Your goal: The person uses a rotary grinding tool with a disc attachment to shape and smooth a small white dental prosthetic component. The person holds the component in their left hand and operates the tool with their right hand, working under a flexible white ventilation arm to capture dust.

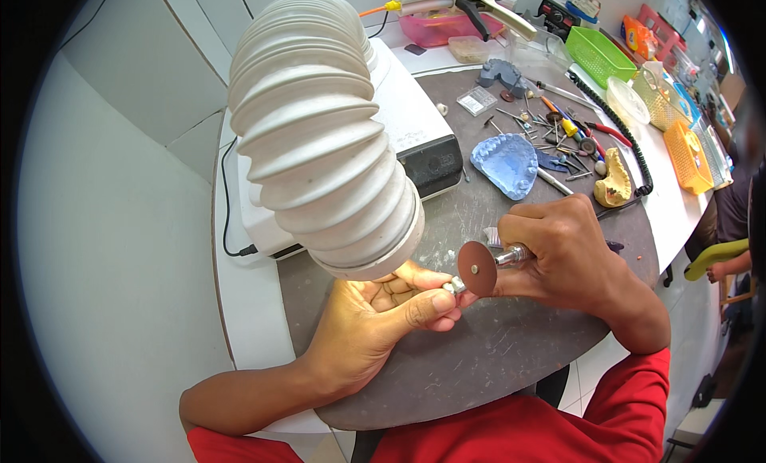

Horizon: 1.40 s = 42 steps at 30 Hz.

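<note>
- Because your left hand [379, 307] pinches the small metallic piece [455, 286] right by the brown disc [479, 268], a slip could cut you.
- Your right hand [558, 259] grips the handpiece [511, 256]; tilting it could snag the piece (tiny, easily flung) and send it across the desk [479, 367].

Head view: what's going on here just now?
The person's left hand pinches a small silvery piece. The right hand grips a rotary handpiece fitted with a brown disc, right beside the piece; whether they touch is hard to tell. A white corrugated hose ends close to the left hand, and a blue dental cast sits on the dark bench beyond.
</note>
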### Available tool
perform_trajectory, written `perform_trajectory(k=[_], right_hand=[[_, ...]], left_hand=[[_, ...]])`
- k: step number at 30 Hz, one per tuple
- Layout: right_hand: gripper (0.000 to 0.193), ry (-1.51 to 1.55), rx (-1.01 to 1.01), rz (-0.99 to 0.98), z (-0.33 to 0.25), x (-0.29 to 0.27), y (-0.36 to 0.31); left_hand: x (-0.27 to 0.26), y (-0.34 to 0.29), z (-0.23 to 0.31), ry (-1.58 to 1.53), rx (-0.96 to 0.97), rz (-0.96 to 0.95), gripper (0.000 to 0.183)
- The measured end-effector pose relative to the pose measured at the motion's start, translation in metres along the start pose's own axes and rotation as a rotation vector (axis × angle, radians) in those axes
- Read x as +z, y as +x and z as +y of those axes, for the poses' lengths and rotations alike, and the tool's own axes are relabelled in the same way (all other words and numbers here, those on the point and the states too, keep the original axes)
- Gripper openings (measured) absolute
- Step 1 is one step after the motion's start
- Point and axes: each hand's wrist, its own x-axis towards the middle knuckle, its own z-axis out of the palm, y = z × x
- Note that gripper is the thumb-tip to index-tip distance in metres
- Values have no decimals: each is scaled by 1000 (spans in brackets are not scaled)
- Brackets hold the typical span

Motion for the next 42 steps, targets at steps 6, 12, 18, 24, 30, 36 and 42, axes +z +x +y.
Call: perform_trajectory(k=[6, 12, 18, 24, 30, 36, 42], right_hand=[[57, -11, -25, -16, 1, 2, 0], [56, -3, -6, 27, -1, -1, 0], [57, -10, -19, 8, 0, -2, 0], [57, -13, -22, 9, 1, 0, 0], [57, -11, -29, 9, 0, 0, 0], [57, -8, -26, 5, 1, 0, 1], [57, -10, -29, 3, 0, -1, 1]], left_hand=[[-1, 0, 0, 19, -7, -5, 9], [0, 1, -1, -12, 4, -14, 10], [0, 1, -1, -12, 11, -18, 10], [-1, 1, -3, -5, 15, -19, 10], [-3, 1, -3, -8, 14, -41, 10], [-2, 1, -2, -10, 8, -29, 10], [-1, 1, -2, 3, 16, -29, 10]])
